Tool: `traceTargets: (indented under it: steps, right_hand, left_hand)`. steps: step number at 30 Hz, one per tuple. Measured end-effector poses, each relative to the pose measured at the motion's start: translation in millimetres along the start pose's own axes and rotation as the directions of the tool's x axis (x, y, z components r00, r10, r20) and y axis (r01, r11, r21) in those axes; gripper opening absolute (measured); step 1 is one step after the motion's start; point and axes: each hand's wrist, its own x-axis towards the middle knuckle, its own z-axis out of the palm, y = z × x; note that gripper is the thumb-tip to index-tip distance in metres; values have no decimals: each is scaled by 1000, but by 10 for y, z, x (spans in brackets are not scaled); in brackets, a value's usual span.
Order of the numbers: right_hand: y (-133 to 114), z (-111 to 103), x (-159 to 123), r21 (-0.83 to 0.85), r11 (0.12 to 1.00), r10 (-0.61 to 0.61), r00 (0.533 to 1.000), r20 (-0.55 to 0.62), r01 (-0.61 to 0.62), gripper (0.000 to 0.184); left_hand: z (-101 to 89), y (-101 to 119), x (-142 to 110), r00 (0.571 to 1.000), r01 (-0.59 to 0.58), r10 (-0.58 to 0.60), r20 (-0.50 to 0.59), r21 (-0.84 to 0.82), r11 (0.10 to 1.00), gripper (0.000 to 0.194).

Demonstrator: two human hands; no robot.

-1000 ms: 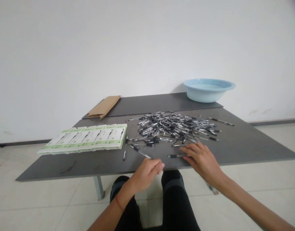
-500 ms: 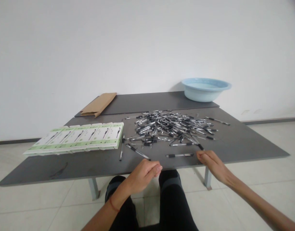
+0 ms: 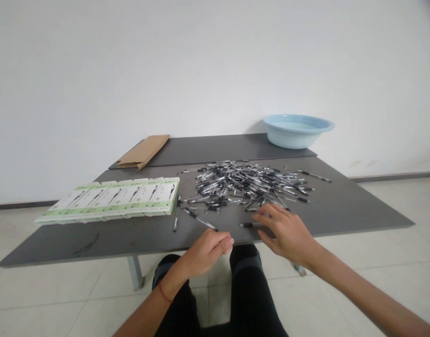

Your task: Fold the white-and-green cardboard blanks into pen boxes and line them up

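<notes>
My left hand [image 3: 209,250] is closed at the table's front edge, its thumb over curled fingers. What it holds, if anything, is hidden. Just beyond it a clear pen with a black grip [image 3: 200,219] lies slanted on the table. My right hand [image 3: 287,231] has its fingers spread above a single pen [image 3: 249,224] near the front edge, covering part of it; I cannot tell if they touch. Behind that hand is a heap of similar clear-and-black pens [image 3: 243,180]. One more pen [image 3: 176,213] lies beside the boxes.
On the left, several flat white-and-green boxes [image 3: 105,201] overlap in a row on the dark table [image 3: 351,210]. A brown paper bag [image 3: 142,152] lies at the back left. At the back right stands a light-blue basin [image 3: 297,133], near the wall.
My right hand has moved left from the pen heap's near right side, and its curled fingers have spread over the single pen. The left hand stays closed, almost in place.
</notes>
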Motion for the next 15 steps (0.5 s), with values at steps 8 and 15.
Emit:
traceTargets:
  steps: [8,15]
  right_hand:
    - [-38,-161,91,-50,998,-48,998,-47,46,24]
    - [361,-157,-183,637,690,405,913,56,-345,29]
  left_hand:
    - [5,3,0,1000,11,-11,1,14,1000,52]
    - [10,8,-10,1000,3,-3,3,2,1000,51]
